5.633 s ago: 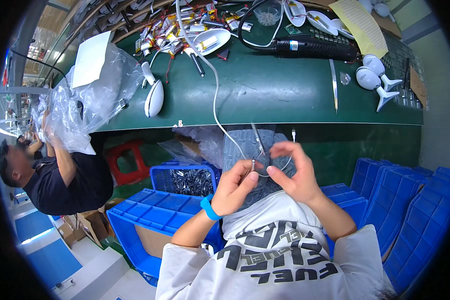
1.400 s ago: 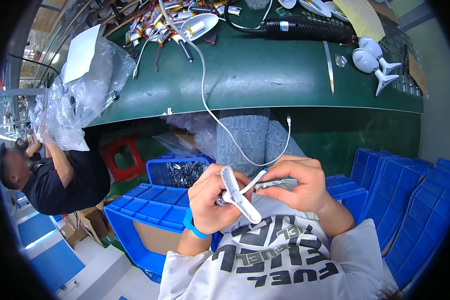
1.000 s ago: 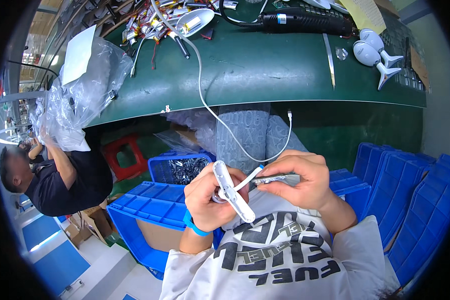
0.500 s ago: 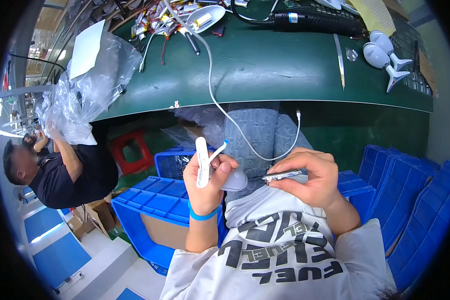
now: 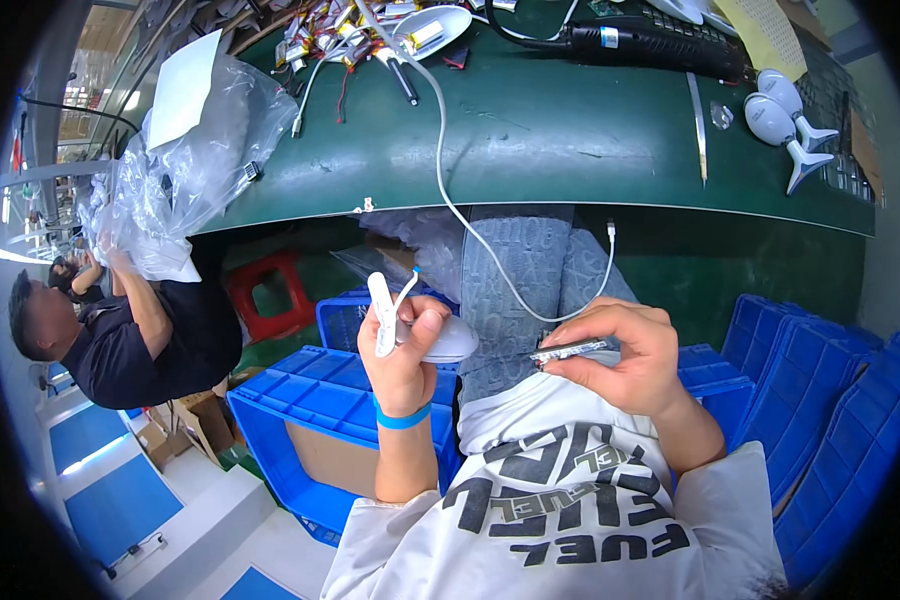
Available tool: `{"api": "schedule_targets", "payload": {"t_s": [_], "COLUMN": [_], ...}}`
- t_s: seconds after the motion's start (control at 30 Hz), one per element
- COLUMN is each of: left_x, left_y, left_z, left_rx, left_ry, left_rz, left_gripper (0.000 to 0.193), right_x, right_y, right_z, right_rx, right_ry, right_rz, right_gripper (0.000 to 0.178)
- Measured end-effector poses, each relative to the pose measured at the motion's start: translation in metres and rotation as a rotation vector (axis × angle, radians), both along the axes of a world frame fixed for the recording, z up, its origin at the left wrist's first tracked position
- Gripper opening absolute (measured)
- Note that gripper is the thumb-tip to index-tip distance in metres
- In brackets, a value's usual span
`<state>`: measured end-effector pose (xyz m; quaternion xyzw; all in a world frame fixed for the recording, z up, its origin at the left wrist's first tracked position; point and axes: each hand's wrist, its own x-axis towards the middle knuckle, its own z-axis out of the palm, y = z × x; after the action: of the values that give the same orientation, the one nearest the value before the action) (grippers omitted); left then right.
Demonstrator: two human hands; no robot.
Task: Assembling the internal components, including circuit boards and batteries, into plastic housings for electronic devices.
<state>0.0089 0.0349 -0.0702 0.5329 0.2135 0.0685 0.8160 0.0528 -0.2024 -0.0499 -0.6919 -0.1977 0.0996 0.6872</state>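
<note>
My left hand [image 5: 400, 380] is closed around a white plastic device with a rounded head [image 5: 454, 341] and a flat, narrow end piece [image 5: 381, 312]. From the fist rises a short white lead [image 5: 406, 287] tipped with a blue connector. My right hand [image 5: 635, 362] pinches a thin circuit board [image 5: 570, 350] edge-on between thumb and fingers. Its faces are mostly turned out of sight. Both hands are over my lap, apart from each other. A white cable [image 5: 480, 240] hangs off the bench in a loop, its plug end [image 5: 611, 234] above my right hand.
Across the green bench [image 5: 570, 160] lie battery cells [image 5: 320, 38], a black hot-air tool [image 5: 655, 48], tweezers [image 5: 698, 130] and white forked-stand devices [image 5: 785, 125]. Blue crates [image 5: 300, 400] flank me. At left, a person [image 5: 120, 340] sits beside a plastic bag [image 5: 210, 140] and red stool [image 5: 270, 295].
My left hand has shifted slightly left and turned, so the white device's rounded head shows more. The right hand keeps its pinch on the circuit board. The whole view has shifted a little.
</note>
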Motion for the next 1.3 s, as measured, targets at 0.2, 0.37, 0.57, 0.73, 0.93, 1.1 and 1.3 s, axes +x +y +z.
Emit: {"api": "schedule_targets", "payload": {"t_s": [0.2,0.37,0.57,0.73,0.93,1.1,1.3], "left_x": [0.009,0.010,0.013,0.005,-0.010,-0.014,-0.017], "left_y": [0.003,0.013,0.011,0.011,-0.015,-0.019,-0.033], "left_z": [-0.005,-0.016,-0.011,-0.004,0.008,0.019,0.021], "left_rx": [0.007,0.024,0.048,0.024,0.268,0.500,0.246], "left_ry": [-0.021,-0.025,-0.024,-0.029,-0.189,-0.140,-0.037], "left_rz": [0.057,0.077,0.079,-0.068,-0.213,-0.345,-0.347], "left_gripper": [0.018,0.014,0.018,0.061,0.070,0.019,0.012], "right_x": [0.000,-0.002,-0.001,0.002,-0.004,-0.006,-0.010], "right_y": [0.004,0.010,0.011,0.015,0.018,0.020,0.017], "right_z": [-0.002,-0.003,-0.003,-0.006,-0.010,-0.013,-0.013], "right_rx": [-0.011,0.005,-0.011,0.073,0.379,0.528,0.279], "right_ry": [0.017,0.036,0.047,-0.027,0.514,0.558,0.399], "right_rz": [0.010,-0.055,-0.036,-0.022,0.110,0.132,0.084], "right_gripper": [0.027,0.021,0.020,0.022,0.020,0.011,0.021]}}
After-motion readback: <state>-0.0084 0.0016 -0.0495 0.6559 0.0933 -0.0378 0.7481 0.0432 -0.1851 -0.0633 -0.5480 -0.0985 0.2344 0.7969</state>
